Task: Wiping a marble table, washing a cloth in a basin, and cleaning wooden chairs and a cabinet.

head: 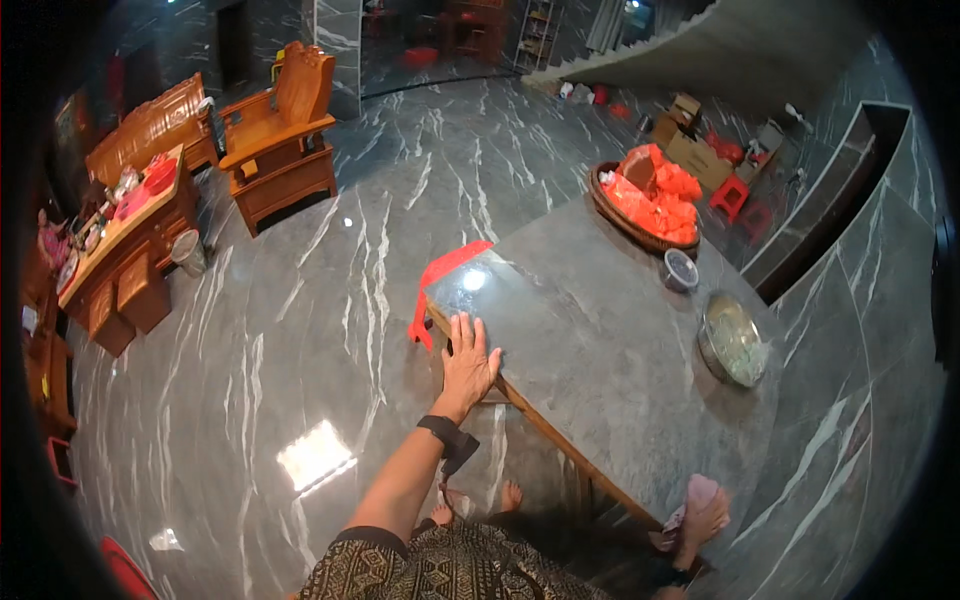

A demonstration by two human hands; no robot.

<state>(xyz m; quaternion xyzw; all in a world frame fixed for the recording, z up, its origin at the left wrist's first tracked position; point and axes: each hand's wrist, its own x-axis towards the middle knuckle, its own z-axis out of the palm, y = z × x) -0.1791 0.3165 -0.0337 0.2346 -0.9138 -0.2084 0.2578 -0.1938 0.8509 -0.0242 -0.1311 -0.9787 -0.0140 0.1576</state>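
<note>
Flat on the near edge of a grey stone-look tabletop [570, 337] rests my left hand [470, 366], palm down and fingers apart, with nothing held. My right hand [705, 517] grips a pink cloth [700, 492] against the tabletop at its right end, near the wooden edge. A red strip [450, 268] hangs over the table's left corner, just beyond my left fingertips. Against the far right side stand a metal bowl [718, 334] with clear plastic in it, a small lidded plastic tub [681, 270] and a woven basket [600, 196] holding red plastic bags [667, 199].
To the left are a carved wooden armchair [281, 127], a laden wooden table [112, 240], stools [144, 292] and a bin [188, 253]. Cardboard boxes [694, 159] and a red plastic stool [728, 197] sit beyond the basket. A marble-patterned wall [855, 322] borders the table's right side.
</note>
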